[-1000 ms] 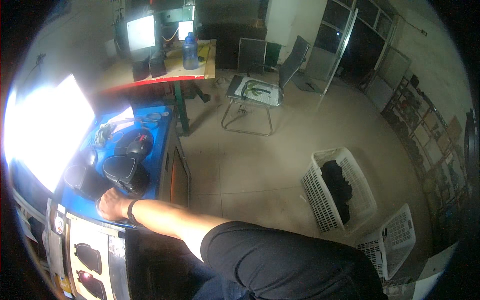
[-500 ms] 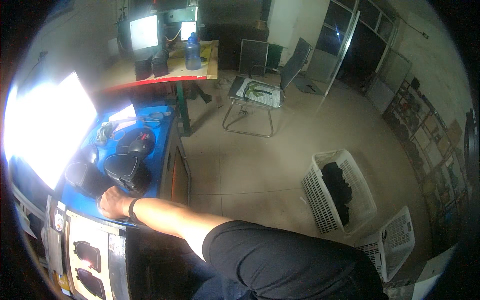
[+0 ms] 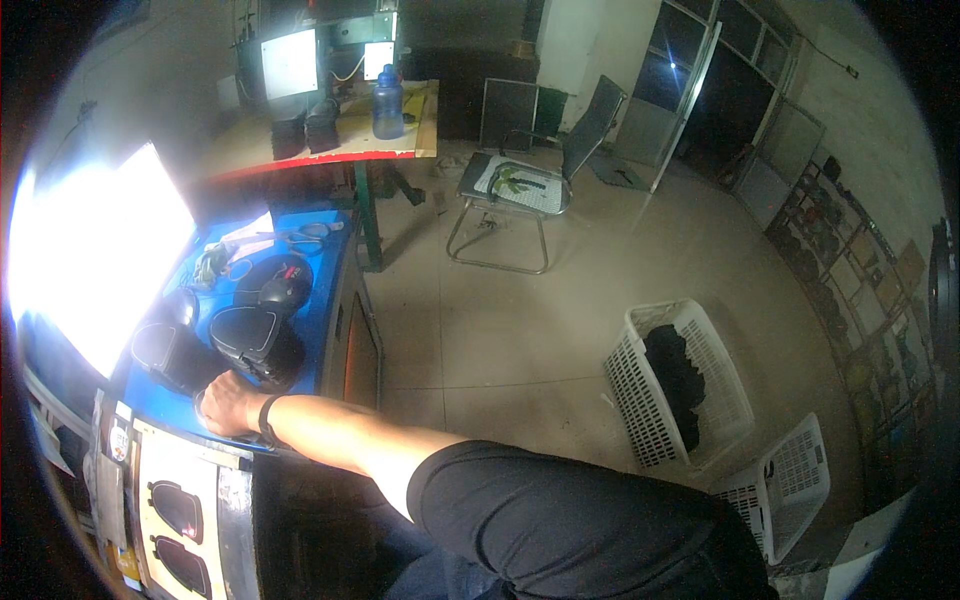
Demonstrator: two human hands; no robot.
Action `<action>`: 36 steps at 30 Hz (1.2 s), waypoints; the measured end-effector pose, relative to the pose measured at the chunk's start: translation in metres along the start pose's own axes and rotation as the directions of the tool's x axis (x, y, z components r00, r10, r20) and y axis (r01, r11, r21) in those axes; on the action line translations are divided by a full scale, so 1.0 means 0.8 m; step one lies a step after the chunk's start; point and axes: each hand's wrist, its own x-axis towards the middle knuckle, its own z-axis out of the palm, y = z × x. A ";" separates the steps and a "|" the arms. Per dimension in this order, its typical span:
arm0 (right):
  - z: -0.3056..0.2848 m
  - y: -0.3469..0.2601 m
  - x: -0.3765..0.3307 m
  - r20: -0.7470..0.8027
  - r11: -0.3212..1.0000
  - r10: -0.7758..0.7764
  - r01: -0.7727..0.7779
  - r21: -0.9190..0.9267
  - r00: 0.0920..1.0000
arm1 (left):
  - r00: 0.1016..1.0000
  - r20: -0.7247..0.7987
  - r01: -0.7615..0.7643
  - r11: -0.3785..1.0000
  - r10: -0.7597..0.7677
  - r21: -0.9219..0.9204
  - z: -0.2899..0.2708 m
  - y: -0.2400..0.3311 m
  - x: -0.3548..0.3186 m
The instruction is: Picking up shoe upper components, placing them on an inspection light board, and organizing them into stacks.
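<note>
My right hand (image 3: 228, 404) rests at the near edge of a blue tabletop (image 3: 335, 262), its fingers curled closed and turned away. Whatever they hold, if anything, is hidden. Just beyond the knuckles stand two stacks of black, rounded flat pieces, a right stack (image 3: 255, 345) and a left stack (image 3: 170, 352). On the pale board (image 3: 205, 480) nearer to me lie two flat black pieces of similar outline, an upper piece (image 3: 176, 510) and a lower piece (image 3: 182, 566). A reddish light spot falls on the upper one. My left hand is out of the picture.
Scissors (image 3: 308, 236) and dark rounded items (image 3: 284, 288) lie farther back on the blue top. A glaring white panel (image 3: 110, 260) stands at left. Beyond are a wooden table with a blue bottle (image 3: 387, 105), a chair (image 3: 520, 190), and a white basket (image 3: 685, 385) holding black material.
My right hand and arm stay practically in place. The reddish spot on the upper black piece has shifted slightly right and looks dimmer.
</note>
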 end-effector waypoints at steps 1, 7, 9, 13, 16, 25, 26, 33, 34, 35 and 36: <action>0.000 0.000 0.000 0.030 1.000 0.011 -0.011 -0.009 0.999 | 1.000 -0.002 -0.001 1.000 0.001 0.002 0.001 0.000 0.002; -0.014 -0.007 0.002 0.016 0.999 0.041 -0.041 -0.006 0.999 | 1.000 -0.016 -0.006 1.000 0.007 0.019 -0.001 0.003 -0.010; -0.016 -0.003 0.005 0.148 0.988 0.040 -0.017 -0.153 0.988 | 1.000 -0.029 -0.004 0.998 0.006 0.069 0.001 0.002 -0.017; -0.010 0.008 0.004 0.138 0.995 0.070 -0.059 -0.081 0.988 | 0.977 -0.156 -0.114 0.971 0.148 0.209 0.009 -0.011 -0.037; -0.002 0.005 0.003 0.019 0.999 -0.013 0.012 0.053 1.000 | 0.992 -0.075 -0.083 0.974 0.101 0.209 0.005 -0.011 -0.033; -0.006 -0.003 0.003 -0.018 0.997 -0.027 0.029 0.076 0.999 | 0.924 -0.240 -0.317 0.947 0.298 -0.045 -0.031 0.045 -0.045; -0.006 -0.001 0.003 -0.027 0.996 -0.027 0.030 0.083 0.999 | 0.897 -0.277 -0.379 0.922 0.344 -0.080 -0.037 0.057 -0.052; -0.003 0.004 0.004 -0.033 0.991 -0.039 0.043 0.127 0.999 | 0.806 -0.549 -0.165 0.807 -0.222 -0.567 -0.144 0.041 -0.124; -0.003 0.004 0.004 -0.035 0.991 -0.036 0.040 0.127 0.999 | 0.711 -0.628 -0.149 0.805 -0.316 -0.574 -0.161 0.022 -0.124; -0.005 0.004 0.004 -0.042 0.990 -0.043 0.049 0.131 0.998 | 0.617 -0.662 -0.094 0.795 -0.426 -0.599 -0.175 0.002 -0.115; -0.006 0.002 0.004 -0.039 0.989 -0.052 0.056 0.135 0.998 | 0.504 -0.717 -0.082 0.800 -0.482 -0.594 -0.188 -0.019 -0.105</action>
